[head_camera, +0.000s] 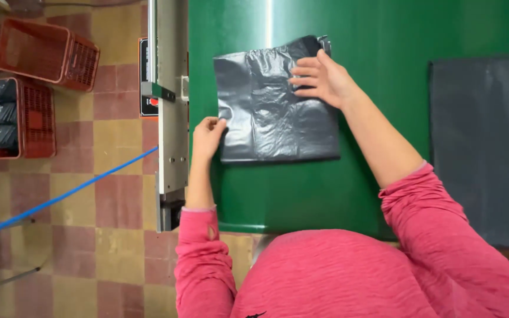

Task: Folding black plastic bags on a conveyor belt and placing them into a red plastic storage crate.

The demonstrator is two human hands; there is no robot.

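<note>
Head view looks straight down on a green table (384, 35), and I see the black plastic bag (272, 112) lying flat near its left edge, a little far from the body. My left hand (207, 136) is closed in a pinch on the near left corner of the bag. My right hand (324, 78) is open, the fingers spread and pressing flat on the far right part of it.

To do this well, I think the pinch should stay firm on the corner while the flat palm slides outward, so that the air goes out and the wrinkles do not fold over. The edges should stay square.

The bag is thin and shiny, almost rectangular, with many creases in the middle and a small bunched part at the far right corner. On the right lies a dark grey sheet (484, 147). On the floor at the left stand red baskets (27, 115), one with dark bags inside.
</note>
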